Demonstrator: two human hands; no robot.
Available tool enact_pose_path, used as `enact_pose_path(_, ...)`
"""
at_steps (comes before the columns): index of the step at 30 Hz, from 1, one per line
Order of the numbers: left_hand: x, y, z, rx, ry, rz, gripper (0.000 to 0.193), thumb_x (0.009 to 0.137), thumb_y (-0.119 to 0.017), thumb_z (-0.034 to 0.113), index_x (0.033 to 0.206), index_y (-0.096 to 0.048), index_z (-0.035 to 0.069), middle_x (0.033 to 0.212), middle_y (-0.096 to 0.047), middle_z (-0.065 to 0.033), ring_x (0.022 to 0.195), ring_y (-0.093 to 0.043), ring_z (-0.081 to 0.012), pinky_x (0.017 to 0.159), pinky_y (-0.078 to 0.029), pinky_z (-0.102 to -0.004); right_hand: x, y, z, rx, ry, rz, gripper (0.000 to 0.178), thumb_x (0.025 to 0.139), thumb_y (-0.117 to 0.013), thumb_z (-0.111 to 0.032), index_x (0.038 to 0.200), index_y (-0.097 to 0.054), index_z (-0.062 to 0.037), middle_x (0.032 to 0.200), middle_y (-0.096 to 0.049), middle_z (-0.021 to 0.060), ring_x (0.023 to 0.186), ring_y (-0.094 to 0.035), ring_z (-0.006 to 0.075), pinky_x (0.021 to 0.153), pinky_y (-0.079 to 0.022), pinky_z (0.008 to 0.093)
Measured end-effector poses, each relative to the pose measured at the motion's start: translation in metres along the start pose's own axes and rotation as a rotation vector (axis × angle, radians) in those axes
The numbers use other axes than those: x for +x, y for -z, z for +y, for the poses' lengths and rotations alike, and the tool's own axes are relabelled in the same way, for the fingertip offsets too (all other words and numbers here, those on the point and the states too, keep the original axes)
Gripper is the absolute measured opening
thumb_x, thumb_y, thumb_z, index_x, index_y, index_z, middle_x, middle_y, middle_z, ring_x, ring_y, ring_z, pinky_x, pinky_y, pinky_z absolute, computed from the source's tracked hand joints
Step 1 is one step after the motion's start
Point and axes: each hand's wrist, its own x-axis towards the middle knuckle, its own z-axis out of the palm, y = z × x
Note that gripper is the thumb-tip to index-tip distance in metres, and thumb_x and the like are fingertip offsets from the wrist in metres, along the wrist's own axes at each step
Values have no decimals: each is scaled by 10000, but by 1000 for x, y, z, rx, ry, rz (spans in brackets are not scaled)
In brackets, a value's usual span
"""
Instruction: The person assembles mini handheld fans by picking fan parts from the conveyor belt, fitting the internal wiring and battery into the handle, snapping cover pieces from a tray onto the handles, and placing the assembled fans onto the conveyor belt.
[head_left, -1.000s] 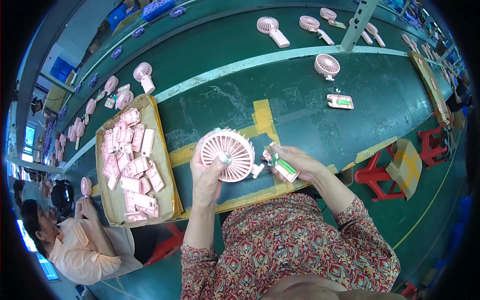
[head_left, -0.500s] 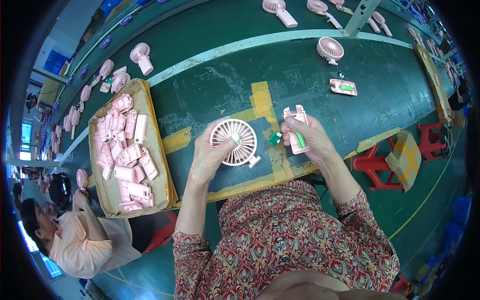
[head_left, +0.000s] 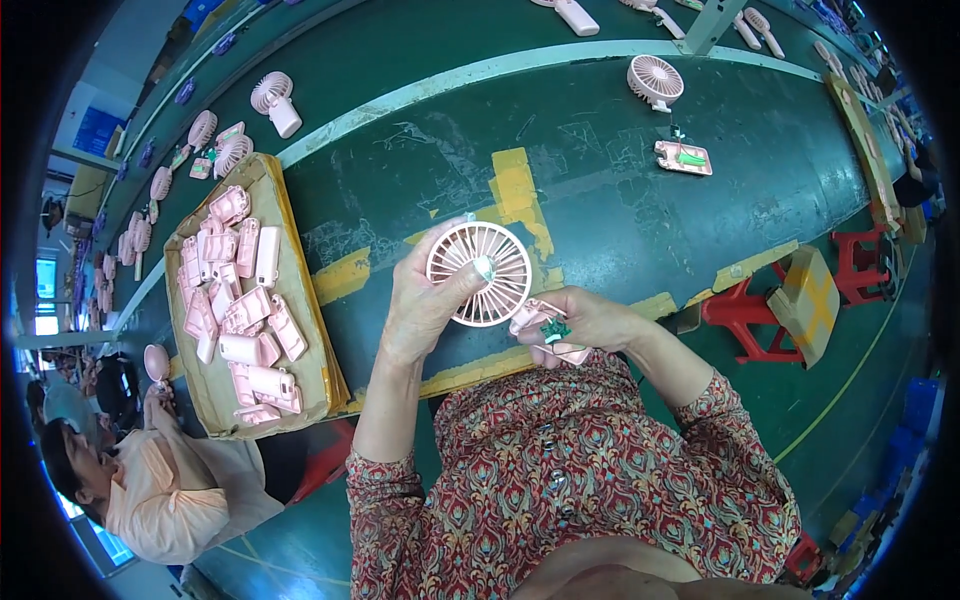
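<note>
My left hand [head_left: 420,305] is closed around the round pink fan head [head_left: 497,296], its thumb lying over the grille's middle. Close by on the right, my right hand [head_left: 600,325] grips a pink handle half-shell [head_left: 573,352]. A small green circuit board [head_left: 554,331] shows at that shell, partly covered by the fingers. The shell's upper end meets the lower right rim of the fan head; whether the two are joined I cannot tell.
To the left a cardboard tray [head_left: 325,350] holds several pink shell pieces. Another fan head [head_left: 655,80] lies at the far right, wired to an open handle shell [head_left: 683,158]. Fans line the belt behind a metal rail [head_left: 430,85]. A co-worker [head_left: 170,480] sits at left.
My right hand has brought the handle shell left and nearer to me, up against the fan head, and turned it. The fan head has shifted slightly right and swung round.
</note>
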Motion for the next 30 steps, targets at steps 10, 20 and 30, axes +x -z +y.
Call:
enact_pose_path(10, -4, -4, -3, 102, -40, 96, 571, 778, -715, 107, 1244, -435, -67, 1041, -623, -110, 919, -597, -126, 832, -481, -270, -2, -19, -2, 74, 127, 169, 226, 872, -632, -214, 991, -576, -29, 778, -631, 49, 650, -615, 102, 591, -509, 236)
enact_pose_path(20, -4, -1, -6, 135, -55, 81, 567, 782, -717, 127, 1243, -444, -58, 1047, -625, -101, 926, -591, -119, 837, -478, -262, -5, -27, -11, -41, 217, 239, 309, 914, -550, -289, 972, -561, 14, 790, -629, 72, 678, -633, 137, 590, -526, 270)
enact_pose_path(30, -15, -27, -11, 996, -700, 176, 379, 672, -736, 100, 1017, -603, 21, 985, -565, -130, 901, -544, -283, 765, -457, -374, 20, -12, 0, -15, 202, 410, 193, 885, -504, -155, 952, -573, 12, 783, -630, 107, 647, -622, 144, 574, -517, 297)
